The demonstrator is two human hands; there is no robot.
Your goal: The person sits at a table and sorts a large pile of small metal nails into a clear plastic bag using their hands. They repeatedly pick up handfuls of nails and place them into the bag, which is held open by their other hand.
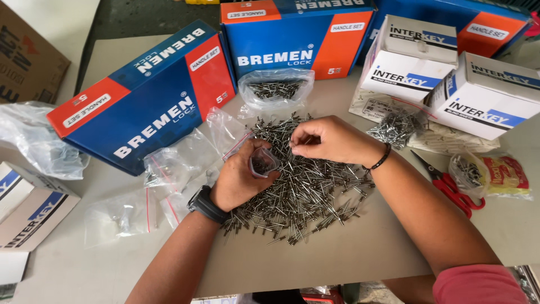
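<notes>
A wide heap of small metal rivets (306, 194) lies on the grey table (349, 253) in front of me. My left hand (239, 180), with a black watch on the wrist, holds a small clear zip bag (262, 162) open at its mouth; some rivets are inside it. My right hand (326, 141), a black band on its wrist, hovers over the heap just right of the bag, fingers pinched together on a few rivets.
Blue and orange boxes (152, 101) stand at the back and left. White boxes (478, 95) sit at the right, red-handled scissors (450, 183) beside my right forearm. Clear bags (169, 163), some with rivets (275, 90), lie around the heap.
</notes>
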